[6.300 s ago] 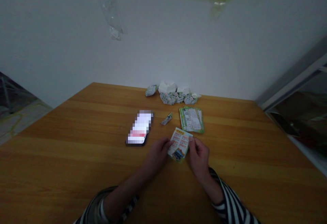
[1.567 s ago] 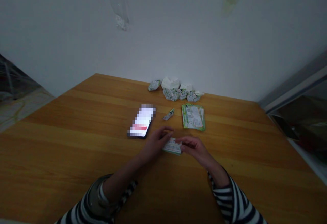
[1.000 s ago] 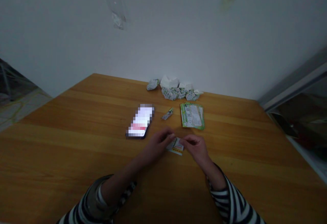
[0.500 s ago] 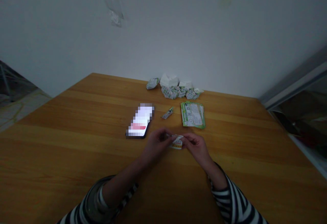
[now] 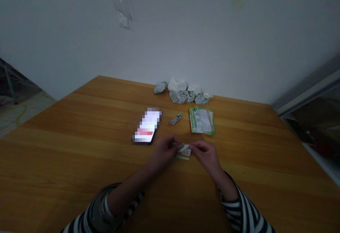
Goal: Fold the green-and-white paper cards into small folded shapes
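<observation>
My left hand [image 5: 164, 151] and my right hand [image 5: 204, 153] pinch a small printed paper packet [image 5: 183, 153] between them, just above the table. White, with a yellow-orange band along its lower edge, the packet is gripped at its upper left and upper right, where it looks creased or folded. My fingertips hide its ends. Beyond my hands lies a small twisted piece of printed wrapper [image 5: 175, 118]. To its right is a flat green-and-white printed packet [image 5: 202, 120], which seems to be a small stack.
A phone [image 5: 147, 126] with its screen lit lies left of my hands on the wooden table [image 5: 79, 144]. Crumpled printed papers [image 5: 178, 96] and white tissue [image 5: 177, 84] sit against the wall, beside a rounded wrapped bundle [image 5: 159, 87]. Clear plastic [image 5: 122, 9] hangs on the wall.
The view has shifted slightly. Both hands still pinch the packet, and its lower part with the orange band now shows a bit more below my fingers.
</observation>
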Tool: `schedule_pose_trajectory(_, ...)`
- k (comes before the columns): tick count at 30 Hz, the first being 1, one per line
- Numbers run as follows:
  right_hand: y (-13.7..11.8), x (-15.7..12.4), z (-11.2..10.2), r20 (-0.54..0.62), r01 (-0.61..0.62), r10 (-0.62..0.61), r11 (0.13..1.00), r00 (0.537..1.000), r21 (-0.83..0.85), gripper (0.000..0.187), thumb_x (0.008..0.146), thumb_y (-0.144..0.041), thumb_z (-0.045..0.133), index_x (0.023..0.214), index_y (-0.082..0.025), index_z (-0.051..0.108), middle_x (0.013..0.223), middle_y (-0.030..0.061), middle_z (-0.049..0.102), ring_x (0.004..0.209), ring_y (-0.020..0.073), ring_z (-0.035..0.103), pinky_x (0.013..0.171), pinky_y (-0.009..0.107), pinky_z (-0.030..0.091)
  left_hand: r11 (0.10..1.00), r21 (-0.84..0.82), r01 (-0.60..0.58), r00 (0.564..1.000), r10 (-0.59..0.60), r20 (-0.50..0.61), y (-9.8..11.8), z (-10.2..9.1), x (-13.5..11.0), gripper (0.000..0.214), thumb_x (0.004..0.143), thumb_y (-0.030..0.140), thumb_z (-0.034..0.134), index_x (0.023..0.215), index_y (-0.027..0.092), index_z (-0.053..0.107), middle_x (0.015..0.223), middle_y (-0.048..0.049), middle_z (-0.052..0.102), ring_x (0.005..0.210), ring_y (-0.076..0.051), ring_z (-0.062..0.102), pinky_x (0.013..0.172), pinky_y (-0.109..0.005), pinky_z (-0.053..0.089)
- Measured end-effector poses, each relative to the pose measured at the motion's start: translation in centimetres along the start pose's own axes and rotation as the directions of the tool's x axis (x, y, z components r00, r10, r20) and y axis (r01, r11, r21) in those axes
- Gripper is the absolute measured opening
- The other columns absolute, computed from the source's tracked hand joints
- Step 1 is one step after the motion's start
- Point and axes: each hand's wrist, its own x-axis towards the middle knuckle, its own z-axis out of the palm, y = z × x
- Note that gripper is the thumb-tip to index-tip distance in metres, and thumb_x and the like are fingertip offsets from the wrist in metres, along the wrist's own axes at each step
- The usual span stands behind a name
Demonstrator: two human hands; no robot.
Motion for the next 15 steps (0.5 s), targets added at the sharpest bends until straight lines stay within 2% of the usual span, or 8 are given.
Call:
schedule_pose_trajectory(8, -0.20, -0.26, 0.16, -0.015, -0.007, 0.007, 1.000, 1.000, 0.005, 0.024, 0.074, -0.039, 0.072, 0.066, -0.017, 0.069, 0.059, 0.0020, 0.067, 0.054, 0.0150, 0.061, 0.051, 0.024, 0.050, 1.000, 0.014, 0.003, 1.000, -0.003, -0.020, -0.05, 0.19, -0.12, 0.017, 0.073, 0.030, 0.066, 0.068, 0.016, 0.059, 0.062, -0.0004, 0.062, 0.059, -0.014, 0.056, 0.053, -0.023, 0.042)
schedule_pose_trajectory(13, -0.12, -0.24, 0.46, -0.006, -0.051, 0.052, 0.997, 0.999, 0.056, 0.026, 0.074, -0.042, 0.072, 0.067, -0.017, 0.068, 0.061, 0.0023, 0.068, 0.055, 0.0150, 0.061, 0.052, 0.025, 0.051, 0.998, -0.051, 0.044, 0.998, -0.047, -0.046, 0.17, 0.47, -0.09, 0.017, 0.072, 0.030, 0.068, 0.068, 0.016, 0.060, 0.062, -0.0010, 0.064, 0.057, -0.015, 0.058, 0.052, -0.023, 0.043)
schedule_pose_trajectory(15, -0.01, -0.18, 0.54, -0.009, -0.054, 0.055, 0.997, 0.998, 0.063, 0.027, 0.073, -0.042, 0.072, 0.067, -0.017, 0.068, 0.061, 0.0019, 0.067, 0.054, 0.0147, 0.060, 0.052, 0.025, 0.050, 0.996, -0.072, 0.050, 0.997, -0.053, -0.048, 0.50, 0.45, -0.06, 0.015, 0.071, 0.029, 0.069, 0.074, 0.015, 0.064, 0.065, -0.0021, 0.066, 0.059, -0.016, 0.060, 0.054, -0.024, 0.045)
